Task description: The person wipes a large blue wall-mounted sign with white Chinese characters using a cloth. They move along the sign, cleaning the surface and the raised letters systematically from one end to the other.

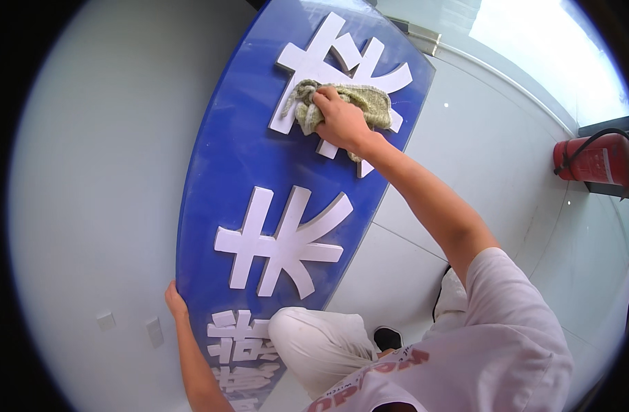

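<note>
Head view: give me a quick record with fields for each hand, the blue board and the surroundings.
Left hand: at the left edge of the glossy blue sign board
Right hand: gripping a crumpled greenish cloth over the topmost raised white character
Board: more white characters below, the lowest ones smaller
Surroundings: red cylindrical fire extinguisher, far right

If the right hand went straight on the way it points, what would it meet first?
Past the cloth it holds, the right hand would likely meet the raised white character on the sign; its height above that is unclear.
</note>
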Action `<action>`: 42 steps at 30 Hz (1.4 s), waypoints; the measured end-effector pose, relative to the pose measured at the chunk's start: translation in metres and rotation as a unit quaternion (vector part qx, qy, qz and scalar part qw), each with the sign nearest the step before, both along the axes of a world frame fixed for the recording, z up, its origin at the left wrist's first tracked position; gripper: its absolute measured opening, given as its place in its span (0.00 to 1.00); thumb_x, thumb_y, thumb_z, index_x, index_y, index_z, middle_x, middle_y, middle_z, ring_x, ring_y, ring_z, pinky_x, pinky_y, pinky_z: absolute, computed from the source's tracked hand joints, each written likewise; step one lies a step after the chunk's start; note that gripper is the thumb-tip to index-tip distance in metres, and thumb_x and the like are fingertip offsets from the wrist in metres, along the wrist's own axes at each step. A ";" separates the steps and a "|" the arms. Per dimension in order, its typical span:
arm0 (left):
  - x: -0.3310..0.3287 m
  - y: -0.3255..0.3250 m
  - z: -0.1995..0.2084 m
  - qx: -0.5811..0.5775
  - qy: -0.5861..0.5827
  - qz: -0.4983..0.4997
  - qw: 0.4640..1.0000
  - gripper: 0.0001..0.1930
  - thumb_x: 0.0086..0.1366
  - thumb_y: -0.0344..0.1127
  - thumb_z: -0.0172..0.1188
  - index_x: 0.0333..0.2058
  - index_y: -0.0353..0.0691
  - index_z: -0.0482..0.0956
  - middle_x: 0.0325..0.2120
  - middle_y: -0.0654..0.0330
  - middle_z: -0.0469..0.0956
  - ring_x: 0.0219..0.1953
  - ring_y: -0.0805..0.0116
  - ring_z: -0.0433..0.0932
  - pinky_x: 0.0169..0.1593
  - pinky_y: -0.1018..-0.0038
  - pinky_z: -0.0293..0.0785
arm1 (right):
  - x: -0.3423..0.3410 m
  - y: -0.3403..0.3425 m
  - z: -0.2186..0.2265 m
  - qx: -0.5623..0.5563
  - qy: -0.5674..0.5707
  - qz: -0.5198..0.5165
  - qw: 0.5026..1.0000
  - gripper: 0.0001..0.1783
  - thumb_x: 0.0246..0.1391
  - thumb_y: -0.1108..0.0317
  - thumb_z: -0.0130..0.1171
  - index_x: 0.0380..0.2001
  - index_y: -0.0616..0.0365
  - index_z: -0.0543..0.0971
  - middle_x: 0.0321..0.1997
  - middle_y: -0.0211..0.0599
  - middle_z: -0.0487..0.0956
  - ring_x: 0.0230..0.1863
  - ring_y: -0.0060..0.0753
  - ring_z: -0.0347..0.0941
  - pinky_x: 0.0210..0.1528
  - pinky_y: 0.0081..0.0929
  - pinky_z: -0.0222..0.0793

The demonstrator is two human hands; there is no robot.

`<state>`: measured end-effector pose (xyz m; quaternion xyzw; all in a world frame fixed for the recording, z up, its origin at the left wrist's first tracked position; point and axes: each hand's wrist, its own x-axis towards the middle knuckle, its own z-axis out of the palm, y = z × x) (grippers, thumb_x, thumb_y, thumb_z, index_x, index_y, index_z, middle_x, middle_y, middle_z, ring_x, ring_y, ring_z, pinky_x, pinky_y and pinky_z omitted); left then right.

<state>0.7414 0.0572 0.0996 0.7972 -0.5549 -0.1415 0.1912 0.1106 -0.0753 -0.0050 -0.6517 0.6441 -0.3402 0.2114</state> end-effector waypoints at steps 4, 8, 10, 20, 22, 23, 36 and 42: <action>-0.019 -0.002 0.004 -0.023 -0.048 -0.023 0.998 0.24 0.69 0.44 0.45 0.29 0.24 0.75 0.24 0.53 0.78 0.28 0.63 0.72 0.38 0.65 0.68 | -0.023 0.010 0.003 0.027 0.063 0.045 0.997 0.38 0.45 0.68 0.59 0.62 0.57 0.63 0.67 0.38 0.63 0.45 0.50 0.78 0.43 0.43 0.75; -0.010 -0.007 0.001 0.000 0.006 -0.007 1.000 0.23 0.69 0.43 0.45 0.27 0.25 0.73 0.22 0.54 0.77 0.27 0.64 0.71 0.38 0.66 0.68 | -0.019 0.008 -0.004 0.082 0.089 -0.012 0.993 0.34 0.45 0.69 0.57 0.59 0.58 0.65 0.62 0.47 0.67 0.41 0.53 0.78 0.41 0.45 0.76; -0.005 -0.011 0.002 0.004 0.016 -0.007 1.000 0.22 0.68 0.43 0.45 0.26 0.25 0.73 0.22 0.54 0.76 0.27 0.64 0.71 0.38 0.65 0.67 | -0.018 0.005 -0.006 -0.035 0.061 -0.069 0.995 0.24 0.49 0.70 0.55 0.52 0.61 0.70 0.48 0.49 0.75 0.33 0.48 0.80 0.34 0.40 0.77; -0.023 -0.003 0.012 0.002 -0.059 -0.012 0.998 0.23 0.68 0.43 0.44 0.26 0.25 0.72 0.19 0.54 0.72 0.25 0.62 0.68 0.35 0.63 0.65 | -0.117 0.166 -0.090 0.282 -0.699 -0.208 0.623 0.14 0.58 0.63 0.48 0.41 0.61 0.73 0.29 0.36 0.77 0.21 0.22 0.71 0.21 0.19 0.64; -0.014 0.003 0.007 -0.017 -0.020 0.004 1.000 0.22 0.68 0.43 0.44 0.26 0.26 0.72 0.20 0.56 0.73 0.25 0.65 0.67 0.35 0.63 0.65 | -0.108 0.145 -0.088 0.263 -0.590 -0.125 0.753 0.14 0.58 0.64 0.47 0.42 0.61 0.73 0.33 0.36 0.78 0.23 0.23 0.73 0.21 0.19 0.65; -0.011 0.002 0.006 -0.026 0.000 0.009 1.000 0.22 0.68 0.42 0.45 0.25 0.26 0.72 0.20 0.57 0.73 0.26 0.66 0.67 0.34 0.63 0.65 | -0.101 0.129 -0.085 0.249 -0.528 -0.084 0.808 0.13 0.59 0.65 0.47 0.43 0.60 0.73 0.34 0.36 0.79 0.24 0.24 0.74 0.21 0.19 0.65; 0.007 0.002 0.007 0.005 -0.009 0.025 1.000 0.23 0.67 0.42 0.43 0.35 0.24 0.79 0.27 0.53 0.80 0.30 0.64 0.74 0.39 0.65 0.70 | -0.046 0.068 -0.096 0.225 -0.573 -0.124 0.778 0.17 0.53 0.73 0.48 0.48 0.62 0.73 0.45 0.33 0.69 0.21 0.23 0.69 0.20 0.24 0.64; -0.001 -0.005 0.009 0.040 -0.059 0.029 0.997 0.24 0.68 0.45 0.42 0.35 0.28 0.81 0.29 0.57 0.81 0.32 0.66 0.76 0.40 0.68 0.71 | -0.066 0.079 -0.130 0.054 -0.094 -0.076 0.991 0.21 0.49 0.69 0.55 0.49 0.52 0.72 0.54 0.40 0.70 0.42 0.53 0.76 0.42 0.48 0.72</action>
